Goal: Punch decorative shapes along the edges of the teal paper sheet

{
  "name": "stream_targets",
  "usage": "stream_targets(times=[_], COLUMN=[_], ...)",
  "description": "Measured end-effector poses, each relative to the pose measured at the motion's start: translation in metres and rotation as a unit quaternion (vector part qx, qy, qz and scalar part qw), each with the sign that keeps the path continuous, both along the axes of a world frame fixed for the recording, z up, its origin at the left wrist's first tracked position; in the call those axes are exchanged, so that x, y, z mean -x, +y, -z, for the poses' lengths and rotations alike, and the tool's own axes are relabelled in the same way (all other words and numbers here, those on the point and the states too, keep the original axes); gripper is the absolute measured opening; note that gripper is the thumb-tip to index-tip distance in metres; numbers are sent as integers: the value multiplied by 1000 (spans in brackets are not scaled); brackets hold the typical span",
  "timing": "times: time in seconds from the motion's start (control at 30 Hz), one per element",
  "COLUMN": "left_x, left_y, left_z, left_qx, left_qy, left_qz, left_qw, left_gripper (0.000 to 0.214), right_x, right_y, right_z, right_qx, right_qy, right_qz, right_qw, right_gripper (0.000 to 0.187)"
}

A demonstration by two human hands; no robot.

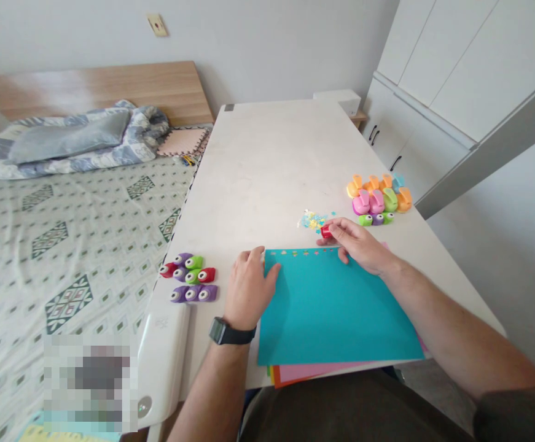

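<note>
A blue sheet of paper [336, 307] lies in front of me, with a row of small punched shapes along its far edge. My left hand [250, 285] rests at the sheet's far left corner, fingers and thumb apart. In my right hand [347, 239], above the far edge, is a small red craft punch [326, 231], gripped between thumb and fingers. Just beyond the punch lies a little heap of yellow, white and blue paper cutouts [312, 219]. Pink and orange sheets [295, 372] stick out from under the blue one.
Several small purple, green and red punches [192, 276] stand at the left. Larger orange, pink, green and blue punches [378, 193] are grouped at the right. A long white appliance [163, 356] sits along the table's left edge, beside a bed [87, 245]. White cabinets [433, 92] stand at the right.
</note>
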State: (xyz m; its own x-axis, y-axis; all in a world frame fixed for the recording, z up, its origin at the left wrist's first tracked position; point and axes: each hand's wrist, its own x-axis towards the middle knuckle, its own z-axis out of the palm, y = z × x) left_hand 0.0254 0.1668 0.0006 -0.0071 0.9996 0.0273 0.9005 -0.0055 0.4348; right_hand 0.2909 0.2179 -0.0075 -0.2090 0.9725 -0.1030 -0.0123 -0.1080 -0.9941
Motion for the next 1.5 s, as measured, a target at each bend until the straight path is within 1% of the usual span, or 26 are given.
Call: stream_targets(times=[0.03, 0.13, 0.2, 0.33, 0.5, 0.67, 0.83, 0.97, 1.13, 1.27, 1.4, 1.5], left_x=[1, 2, 3, 5, 7, 8, 9, 8, 6, 5, 5, 6], left_y=[0, 0, 1, 2, 3, 5, 8, 8, 7, 6, 6, 6], left_z=[1, 3, 4, 6, 7, 11, 15, 14, 11, 10, 12, 13], left_qx=[0, 0, 6, 6, -3, -21, -39, -59, -82, -66, -51, -59], left_qy=[-8, -40, -62, -86, -102, -120, -135, -137, -123, -157, -182, -185], left_qz=[-1, -8, -14, -20, -22, -23, -24, -21, -20, -14, -18, -20], left_qw=[1000, 999, 998, 996, 995, 992, 990, 989, 989, 985, 982, 981], left_gripper=[45, 44, 44, 43, 41, 34, 25, 22, 22, 21, 20, 19], right_x=[1, 2, 1, -4, -4, -5, -8, -12, -23, -35, -47, -61], right_y=[0, 1, 2, 3, 1, 2, 0, -1, 3, 9, 10, 6], right_z=[1, 2, 2, 3, 6, 4, 2, -1, -4, -7, -18, -27], right_qx=[-6, -46, -57, -52, -28, -84, -91, -107, -108, -104, -122, -153], right_qy=[-2, 0, 5, 0, -29, -38, -22, -25, -25, -19, -19, -35], right_qz=[6, 62, 83, 89, 63, 117, 130, 161, 205, 233, 243, 243], right_qw=[1000, 997, 995, 995, 997, 989, 987, 981, 972, 967, 962, 957], right_gripper=[42, 43, 44, 47, 47, 48, 49, 48, 49, 51, 51, 43])
